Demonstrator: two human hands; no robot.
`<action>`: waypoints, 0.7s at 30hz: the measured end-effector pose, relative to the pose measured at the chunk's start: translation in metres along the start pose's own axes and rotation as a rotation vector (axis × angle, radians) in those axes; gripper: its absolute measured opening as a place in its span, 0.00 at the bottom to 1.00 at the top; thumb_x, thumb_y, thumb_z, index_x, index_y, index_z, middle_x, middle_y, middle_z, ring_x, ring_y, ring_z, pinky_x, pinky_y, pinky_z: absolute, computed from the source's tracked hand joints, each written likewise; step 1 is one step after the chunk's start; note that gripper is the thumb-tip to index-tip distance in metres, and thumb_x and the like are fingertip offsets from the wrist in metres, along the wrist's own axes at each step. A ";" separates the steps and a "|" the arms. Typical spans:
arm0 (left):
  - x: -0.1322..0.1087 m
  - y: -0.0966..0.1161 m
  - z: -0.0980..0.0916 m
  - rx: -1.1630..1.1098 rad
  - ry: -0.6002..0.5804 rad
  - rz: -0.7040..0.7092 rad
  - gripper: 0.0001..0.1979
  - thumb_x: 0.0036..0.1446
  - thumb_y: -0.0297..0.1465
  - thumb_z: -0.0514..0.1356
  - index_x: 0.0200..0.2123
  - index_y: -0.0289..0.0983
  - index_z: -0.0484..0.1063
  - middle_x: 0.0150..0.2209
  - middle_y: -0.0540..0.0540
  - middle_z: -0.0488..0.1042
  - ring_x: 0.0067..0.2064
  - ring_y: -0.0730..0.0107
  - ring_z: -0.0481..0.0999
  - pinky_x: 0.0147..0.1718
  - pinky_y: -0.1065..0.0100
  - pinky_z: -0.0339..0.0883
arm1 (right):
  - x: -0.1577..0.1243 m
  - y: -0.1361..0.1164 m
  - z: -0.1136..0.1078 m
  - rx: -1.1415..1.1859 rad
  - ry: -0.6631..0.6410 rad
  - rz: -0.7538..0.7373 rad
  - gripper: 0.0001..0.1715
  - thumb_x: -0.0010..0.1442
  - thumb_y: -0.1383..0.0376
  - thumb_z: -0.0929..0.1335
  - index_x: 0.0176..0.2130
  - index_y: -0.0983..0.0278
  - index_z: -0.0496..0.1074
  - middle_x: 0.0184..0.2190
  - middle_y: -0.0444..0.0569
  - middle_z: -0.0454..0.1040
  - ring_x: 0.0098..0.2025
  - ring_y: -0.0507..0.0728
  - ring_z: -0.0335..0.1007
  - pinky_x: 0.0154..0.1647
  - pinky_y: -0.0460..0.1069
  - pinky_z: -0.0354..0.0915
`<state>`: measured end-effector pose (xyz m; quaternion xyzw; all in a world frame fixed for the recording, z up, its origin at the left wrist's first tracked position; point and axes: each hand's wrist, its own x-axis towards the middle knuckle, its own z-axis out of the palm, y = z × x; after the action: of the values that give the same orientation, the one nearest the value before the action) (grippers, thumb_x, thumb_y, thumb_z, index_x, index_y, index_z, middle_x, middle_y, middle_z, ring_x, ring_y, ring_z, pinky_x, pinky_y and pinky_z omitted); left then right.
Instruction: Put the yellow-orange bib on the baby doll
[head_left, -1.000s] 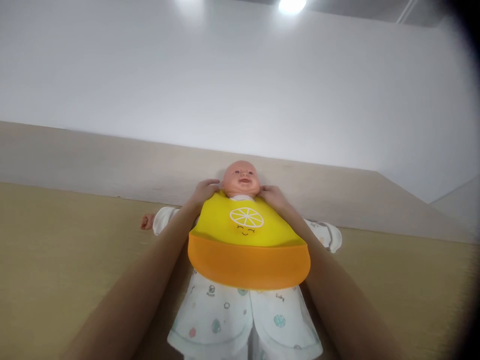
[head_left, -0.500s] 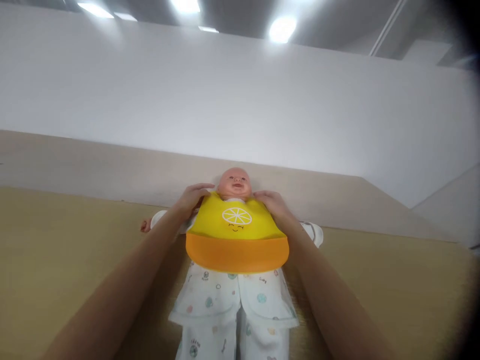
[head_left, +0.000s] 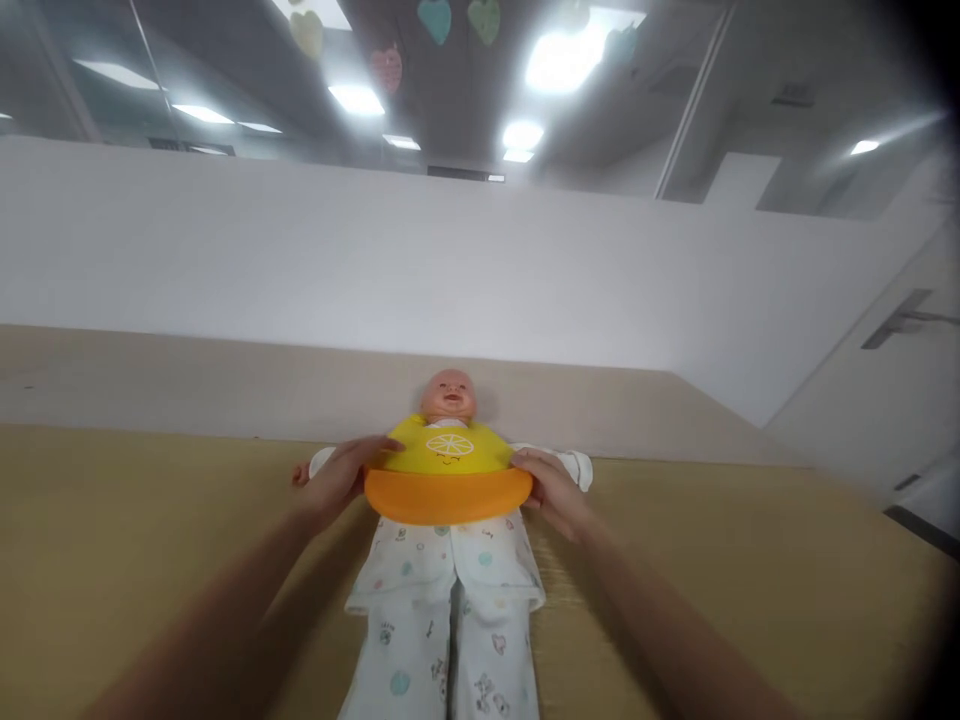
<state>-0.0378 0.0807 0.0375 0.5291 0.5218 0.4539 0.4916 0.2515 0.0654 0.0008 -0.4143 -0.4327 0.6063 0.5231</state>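
Observation:
A doll [head_left: 448, 398] lies on its back with its arms spread, dressed in a white printed top and trousers [head_left: 427, 650]. Across its chest lies a yellow bib [head_left: 480, 455] with a white citrus slice and a smiling face, and an orange pocket [head_left: 448, 500] along its lower end. My left hand [head_left: 341, 480] grips the bib's left side, its fingertips over the yellow part. At the opposite side, just above the pocket's corner, my right hand [head_left: 551, 485] has its fingers closed on the edge. Both thumbs are mostly hidden.
The doll lies on a tan surface [head_left: 187, 540]. Beyond its head runs a pale strip [head_left: 225, 385], then a white wall [head_left: 337, 260] with glass above. A door handle [head_left: 900, 318] shows at the right. Heart-shaped decorations [head_left: 435, 20] are at the top.
Both hands have moved from the bib's neck corners down to its sides near the pocket. The camera view has tilted up, showing more ceiling and the door handle.

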 end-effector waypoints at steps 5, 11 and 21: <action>-0.027 -0.010 -0.007 0.004 -0.024 0.001 0.18 0.52 0.47 0.55 0.32 0.39 0.75 0.30 0.46 0.69 0.27 0.69 0.67 0.22 0.69 0.61 | -0.021 0.009 0.005 0.024 -0.016 -0.047 0.15 0.49 0.58 0.70 0.27 0.63 0.63 0.18 0.38 0.61 0.19 0.47 0.56 0.16 0.42 0.42; -0.042 -0.022 -0.001 -0.043 -0.098 0.002 0.16 0.52 0.46 0.57 0.37 0.41 0.73 0.23 0.51 0.65 0.23 0.70 0.65 0.23 0.68 0.60 | -0.033 0.016 -0.003 -0.235 -0.026 -0.081 0.17 0.54 0.53 0.68 0.37 0.62 0.67 0.16 0.41 0.68 0.18 0.49 0.59 0.18 0.43 0.49; -0.048 -0.051 0.000 -0.090 -0.132 0.061 0.19 0.57 0.46 0.53 0.46 0.43 0.69 0.26 0.50 0.69 0.27 0.68 0.68 0.28 0.68 0.63 | -0.041 0.023 -0.006 -0.252 0.025 -0.095 0.21 0.54 0.52 0.68 0.42 0.62 0.68 0.17 0.42 0.69 0.20 0.50 0.60 0.22 0.44 0.51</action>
<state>-0.0450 0.0316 -0.0121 0.5508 0.4511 0.4558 0.5342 0.2549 0.0233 -0.0209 -0.4633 -0.5179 0.5165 0.5004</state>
